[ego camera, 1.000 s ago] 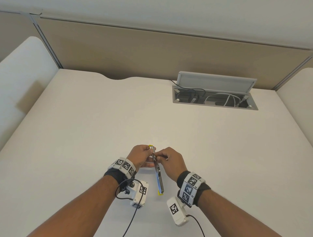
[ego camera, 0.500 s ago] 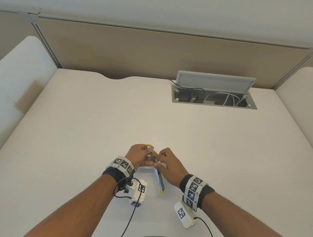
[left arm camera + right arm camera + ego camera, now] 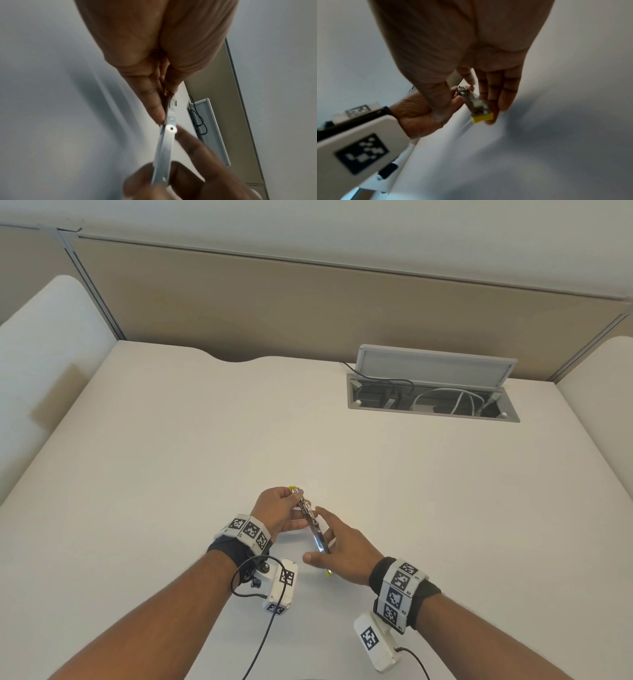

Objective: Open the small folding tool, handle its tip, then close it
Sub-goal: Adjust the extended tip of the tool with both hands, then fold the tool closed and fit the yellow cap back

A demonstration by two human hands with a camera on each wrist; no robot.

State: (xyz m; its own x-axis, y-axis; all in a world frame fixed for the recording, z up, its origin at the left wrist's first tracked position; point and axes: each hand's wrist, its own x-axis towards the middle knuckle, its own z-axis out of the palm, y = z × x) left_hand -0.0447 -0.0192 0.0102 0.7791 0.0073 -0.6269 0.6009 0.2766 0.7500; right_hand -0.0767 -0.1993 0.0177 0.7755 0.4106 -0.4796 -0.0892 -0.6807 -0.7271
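With the slim silver folding tool with yellow ends pinched above the desk by the left hand, it is best steadied there while the right hand's straightened fingers guide the long arm.

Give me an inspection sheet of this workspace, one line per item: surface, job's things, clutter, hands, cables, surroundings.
Surface: pale desk, bare across most of its top.
Job's things: folding tool, metal with yellow ends, unfolded long and held above the desk.
Clutter: nothing seen.
Hands: left hand grips the tool's far end; right hand lies along its near part, fingers straight.
Cables: black and white cables sit in the open cable hatch, its grey lid raised; black leads run from both wrist cameras.
Surroundings: tan partition behind the desk, white side panels left and right.
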